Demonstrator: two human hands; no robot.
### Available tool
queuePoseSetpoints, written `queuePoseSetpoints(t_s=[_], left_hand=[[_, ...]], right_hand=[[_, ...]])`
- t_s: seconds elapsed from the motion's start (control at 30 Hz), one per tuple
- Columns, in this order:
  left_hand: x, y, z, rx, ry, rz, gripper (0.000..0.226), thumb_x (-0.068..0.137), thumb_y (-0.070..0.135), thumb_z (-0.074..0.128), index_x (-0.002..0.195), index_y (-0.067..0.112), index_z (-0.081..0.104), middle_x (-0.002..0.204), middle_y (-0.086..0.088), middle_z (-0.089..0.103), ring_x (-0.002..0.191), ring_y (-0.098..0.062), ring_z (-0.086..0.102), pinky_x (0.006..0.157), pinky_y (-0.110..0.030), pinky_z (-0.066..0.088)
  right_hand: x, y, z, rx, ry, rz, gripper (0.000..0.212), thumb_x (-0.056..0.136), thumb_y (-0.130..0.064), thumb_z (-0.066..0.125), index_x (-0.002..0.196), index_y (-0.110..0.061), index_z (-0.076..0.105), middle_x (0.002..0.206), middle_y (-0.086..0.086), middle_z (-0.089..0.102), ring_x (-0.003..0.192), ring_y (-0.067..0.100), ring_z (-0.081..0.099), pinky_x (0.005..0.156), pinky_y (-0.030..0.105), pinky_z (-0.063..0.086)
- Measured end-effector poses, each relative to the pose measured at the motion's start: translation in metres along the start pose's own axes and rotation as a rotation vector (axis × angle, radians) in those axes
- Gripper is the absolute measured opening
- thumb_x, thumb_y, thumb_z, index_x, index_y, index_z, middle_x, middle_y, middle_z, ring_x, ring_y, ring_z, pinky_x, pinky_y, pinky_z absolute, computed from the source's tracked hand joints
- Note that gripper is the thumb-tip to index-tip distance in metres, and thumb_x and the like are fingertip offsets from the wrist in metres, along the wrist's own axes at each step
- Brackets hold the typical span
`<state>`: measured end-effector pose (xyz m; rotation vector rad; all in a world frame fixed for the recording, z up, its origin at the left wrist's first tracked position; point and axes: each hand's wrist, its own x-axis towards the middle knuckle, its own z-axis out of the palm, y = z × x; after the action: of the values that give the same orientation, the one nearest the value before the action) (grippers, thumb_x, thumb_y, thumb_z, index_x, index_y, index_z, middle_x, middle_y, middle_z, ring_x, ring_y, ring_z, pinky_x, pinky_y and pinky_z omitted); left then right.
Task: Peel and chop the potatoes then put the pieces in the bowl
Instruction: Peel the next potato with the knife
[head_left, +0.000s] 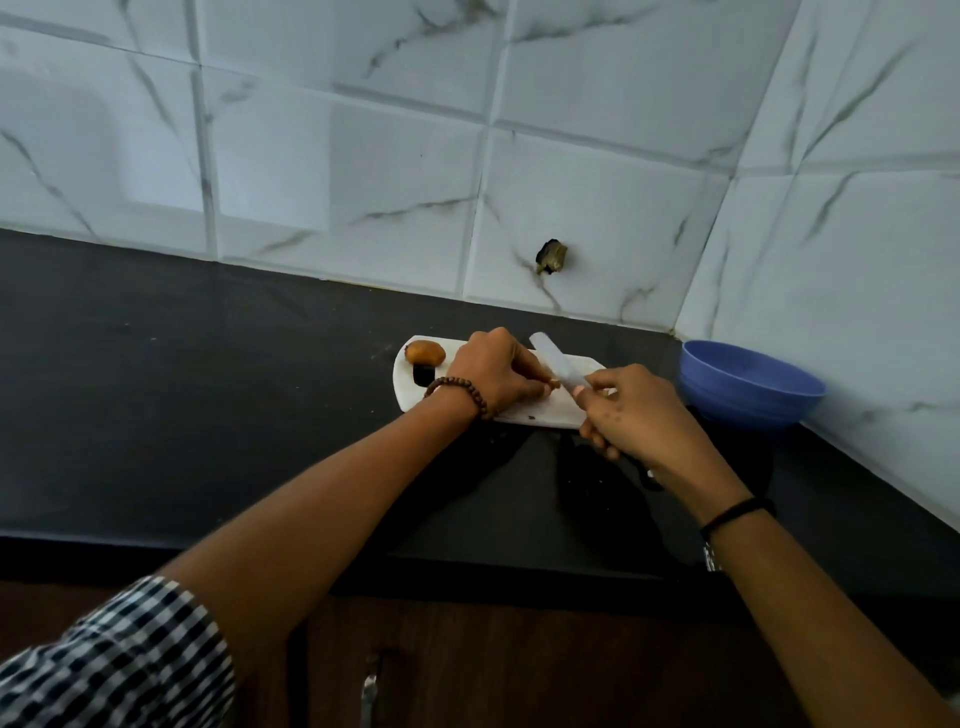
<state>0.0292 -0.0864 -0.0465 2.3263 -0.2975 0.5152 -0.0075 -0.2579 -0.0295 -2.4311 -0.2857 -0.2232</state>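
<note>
the white cutting board (540, 411) lay on the black counter (208, 389). an unpeeled potato (425, 352) sat at the board's far left end, beside the handle hole. over the board's middle, the left hand (493, 371) had its fingers curled and pinched a small potato piece (555, 384) against the board. at the board's right end, the right hand (639, 410) was clamped round the handle of a knife (553, 358). the pale blade was angled away from the person and met the pinched piece. the blue bowl (748, 384) stood on the counter just right of the board; its contents could not be told.
</note>
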Motion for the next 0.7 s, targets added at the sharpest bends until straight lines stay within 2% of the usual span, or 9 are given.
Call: queuePoseSetpoints(t_s=[0.07,0.2,0.47,0.6,0.7], left_hand=[[0.0,0.0,0.0,-0.008,0.002,0.002,0.015,0.077,0.024,0.078,0.091,0.023,0.079,0.087,0.005,0.076,0.085,-0.005,0.066,0.088,-0.028,0.054],[-0.001,0.002,0.0,0.006,-0.012,0.012,0.016,0.078,0.025,0.077,0.094,0.022,0.078,0.091,0.004,0.075,0.087,-0.006,0.066,0.089,-0.025,0.053],[0.004,0.008,0.006,0.02,-0.001,0.022,0.014,0.077,0.022,0.077,0.091,0.018,0.079,0.088,0.002,0.076,0.085,-0.007,0.067,0.086,-0.028,0.055],[0.005,0.007,0.005,-0.009,-0.004,-0.006,0.013,0.077,0.02,0.077,0.089,0.016,0.079,0.086,0.002,0.075,0.084,-0.006,0.067,0.085,-0.026,0.056],[0.005,0.008,0.004,-0.014,0.006,-0.031,0.013,0.077,0.019,0.077,0.089,0.014,0.079,0.087,0.002,0.076,0.084,-0.006,0.066,0.083,-0.024,0.056]], right_hand=[[0.0,-0.001,0.0,-0.023,-0.017,0.009,0.023,0.102,-0.025,0.052,0.115,-0.016,0.069,0.075,0.008,0.071,0.055,0.014,0.062,0.046,0.02,0.049],[0.001,-0.003,-0.001,-0.066,-0.028,0.014,0.024,0.102,-0.024,0.052,0.111,-0.011,0.07,0.08,0.012,0.07,0.059,0.021,0.064,0.06,0.034,0.059],[-0.001,0.004,0.001,-0.067,-0.008,0.032,0.027,0.102,-0.025,0.052,0.121,-0.011,0.066,0.082,0.009,0.07,0.055,0.018,0.062,0.055,0.027,0.056],[0.003,0.002,0.006,-0.13,0.017,0.019,0.027,0.102,-0.026,0.05,0.111,-0.008,0.068,0.088,0.013,0.069,0.055,0.023,0.067,0.054,0.029,0.058],[0.008,-0.001,0.011,-0.192,0.053,-0.001,0.029,0.1,-0.027,0.049,0.097,-0.007,0.069,0.085,0.013,0.069,0.056,0.025,0.068,0.059,0.036,0.061]])
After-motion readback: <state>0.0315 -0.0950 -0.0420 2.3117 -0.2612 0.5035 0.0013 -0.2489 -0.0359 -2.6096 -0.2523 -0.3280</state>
